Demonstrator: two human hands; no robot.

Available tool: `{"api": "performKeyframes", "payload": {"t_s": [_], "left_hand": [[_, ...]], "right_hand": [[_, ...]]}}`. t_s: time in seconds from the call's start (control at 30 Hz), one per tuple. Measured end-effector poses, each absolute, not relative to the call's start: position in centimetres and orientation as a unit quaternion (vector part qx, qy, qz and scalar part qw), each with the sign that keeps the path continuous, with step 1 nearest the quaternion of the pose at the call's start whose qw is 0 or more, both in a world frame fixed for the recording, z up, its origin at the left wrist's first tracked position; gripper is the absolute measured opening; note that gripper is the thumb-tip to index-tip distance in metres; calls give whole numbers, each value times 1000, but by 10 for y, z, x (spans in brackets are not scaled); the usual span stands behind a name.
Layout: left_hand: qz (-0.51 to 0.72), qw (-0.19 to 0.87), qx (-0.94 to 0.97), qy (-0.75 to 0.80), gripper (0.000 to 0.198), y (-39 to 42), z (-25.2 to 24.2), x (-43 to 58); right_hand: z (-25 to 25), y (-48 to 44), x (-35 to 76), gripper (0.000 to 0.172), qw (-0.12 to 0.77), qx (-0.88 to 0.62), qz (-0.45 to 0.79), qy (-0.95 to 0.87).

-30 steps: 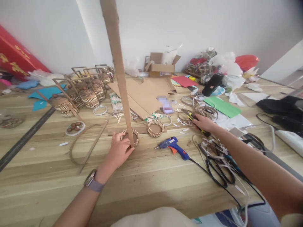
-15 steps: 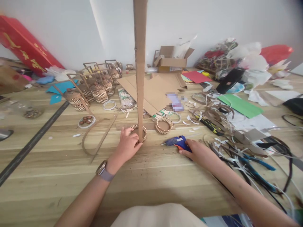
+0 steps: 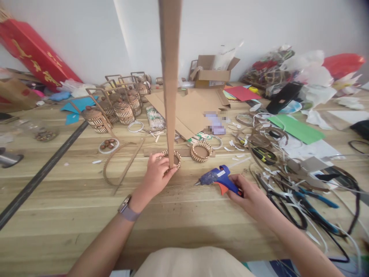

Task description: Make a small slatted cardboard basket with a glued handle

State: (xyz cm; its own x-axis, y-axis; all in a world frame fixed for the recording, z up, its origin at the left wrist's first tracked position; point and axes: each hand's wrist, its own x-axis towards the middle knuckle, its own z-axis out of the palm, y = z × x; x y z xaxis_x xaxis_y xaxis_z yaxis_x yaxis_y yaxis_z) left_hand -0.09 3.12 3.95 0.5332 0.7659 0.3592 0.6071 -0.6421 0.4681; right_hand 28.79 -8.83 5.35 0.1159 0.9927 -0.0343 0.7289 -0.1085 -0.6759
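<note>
My left hand (image 3: 159, 169) is closed at the foot of a tall brown cardboard strip (image 3: 170, 77). The strip rises upright from a small round striped basket (image 3: 179, 161), with my thumb against its lower end and my other fingers over the basket's left rim. Part of the basket is hidden behind that hand and the strip. In my right hand (image 3: 245, 192) is a blue glue gun (image 3: 211, 177), gripped by its handle. Its nozzle points left, toward the basket, but stays apart from it. A second round striped basket (image 3: 201, 152) stands just right of the first.
Several lidded baskets with handles (image 3: 122, 111) stand at the back left. A dish of brown beads (image 3: 108, 146) and a curved strip (image 3: 106, 173) lie left. Cardboard sheets (image 3: 190, 115) lie behind. Tangled strips and cords (image 3: 288, 200), with blue-handled pliers (image 3: 317, 215), crowd the right.
My right hand has drawn the glue gun up and toward me, so more of its handle and orange trigger shows. My left hand stays at the strip and basket. The view has shifted slightly.
</note>
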Motion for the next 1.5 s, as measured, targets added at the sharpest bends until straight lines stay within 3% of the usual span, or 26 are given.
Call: {"api": "performKeyframes", "payload": {"t_s": [0.1,0.23,0.4,0.57,0.7,0.87,1.1,1.27,1.5], "left_hand": [[318,167,848,390,30,26,62,-9],[318,170,823,438,40,23,81,-33],[219,113,796,552,41,33,54,-59],[214,40,767,604,34,31,32,-59],[237,-16,841,485,43,25,38,-40],[205,54,893,396,18,34,33,-11],[226,115,876,410,20,27,41,-2],[235,163,857,428,18,9,38,3],[204,154,873,415,12,9,26,-1]], "right_hand": [[58,-91,271,18,315,-667,322,-594],[60,-90,256,27,302,-646,423,-558],[62,-84,245,38,299,-610,526,-511],[55,-76,236,36,327,-592,527,-514],[53,-73,234,37,316,-592,519,-529],[58,-70,231,38,336,-589,490,-548],[64,-68,227,36,341,-591,484,-548],[51,-66,230,44,347,-594,478,-546],[30,-64,239,43,355,-599,468,-544]]}}
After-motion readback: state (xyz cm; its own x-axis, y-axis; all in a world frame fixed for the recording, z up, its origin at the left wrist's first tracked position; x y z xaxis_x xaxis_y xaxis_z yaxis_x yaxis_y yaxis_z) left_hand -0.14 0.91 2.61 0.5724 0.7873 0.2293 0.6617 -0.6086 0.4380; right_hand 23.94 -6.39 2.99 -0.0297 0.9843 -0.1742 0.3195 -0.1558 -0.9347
